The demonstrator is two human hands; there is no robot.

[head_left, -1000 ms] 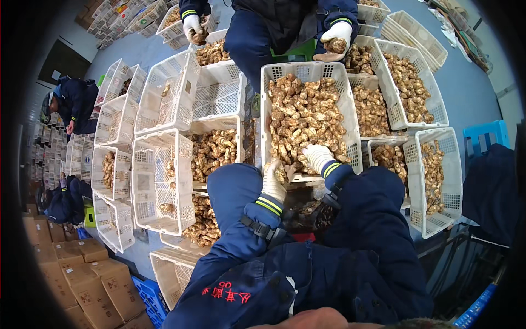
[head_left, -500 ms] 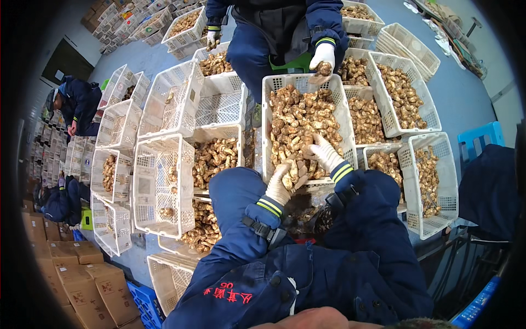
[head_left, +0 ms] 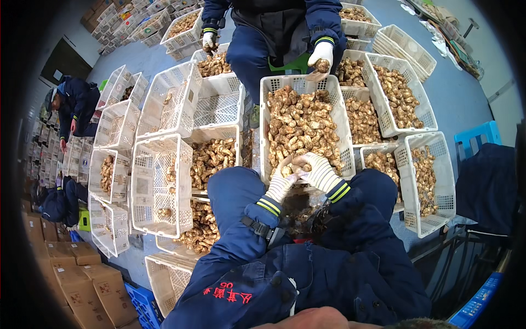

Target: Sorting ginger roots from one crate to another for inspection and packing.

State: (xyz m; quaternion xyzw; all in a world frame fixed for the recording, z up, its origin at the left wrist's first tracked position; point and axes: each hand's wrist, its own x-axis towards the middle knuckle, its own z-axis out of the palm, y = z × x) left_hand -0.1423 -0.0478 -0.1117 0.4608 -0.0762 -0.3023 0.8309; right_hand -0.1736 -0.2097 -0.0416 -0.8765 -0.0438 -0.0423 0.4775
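Observation:
Over the near end of a white plastic crate [head_left: 265, 131] heaped with brown and cream mushrooms [head_left: 301, 123], my two hands in striped white knit gloves come together. My left hand [head_left: 280, 184] is closed round a mushroom [head_left: 286, 169], its pale part showing between the fingers. My right hand [head_left: 320, 172] is closed too, its fingertips meeting the left ones. A brownish mushroom [head_left: 301, 163] shows at its fingers, partly hidden by the glove.
Opposite sits a co-worker whose gloved hand [head_left: 322, 54] holds a mushroom over the crate's far end. White crates of mushrooms [head_left: 395, 96] flank me on the right. More crates [head_left: 163, 186] stand on the left, beyond cardboard boxes [head_left: 85, 296]. A blue stool [head_left: 479, 134] stands far right.
My right hand has come down and nearer, from over the heap to my left hand. The left glove has turned slightly. The co-worker's hands have shifted a little.

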